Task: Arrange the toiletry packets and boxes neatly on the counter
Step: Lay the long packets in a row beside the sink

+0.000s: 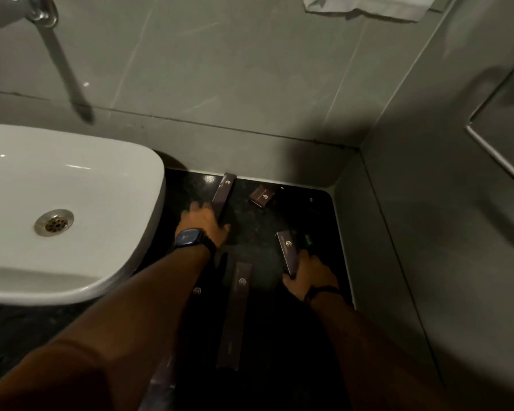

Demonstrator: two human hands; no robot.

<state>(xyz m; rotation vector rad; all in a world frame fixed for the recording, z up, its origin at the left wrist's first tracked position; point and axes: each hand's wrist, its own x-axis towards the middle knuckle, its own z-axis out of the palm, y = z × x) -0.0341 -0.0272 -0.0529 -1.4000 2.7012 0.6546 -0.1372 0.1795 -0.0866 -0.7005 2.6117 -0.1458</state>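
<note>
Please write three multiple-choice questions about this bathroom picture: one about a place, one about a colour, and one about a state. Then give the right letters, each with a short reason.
1. Where does the small square box lie?
A. in the sink
B. near the back wall, right of the far long packet
C. on the towel

2. What colour is the sink?
A. white
B. black
C. green

3. What is the right hand doing?
A. hanging free
B. turning the tap
C. gripping a long packet

Answers: 1 B, it sits on the dark counter by the wall. 2 A, the basin is plainly white. 3 C, its fingers close around the packet's near end.
</note>
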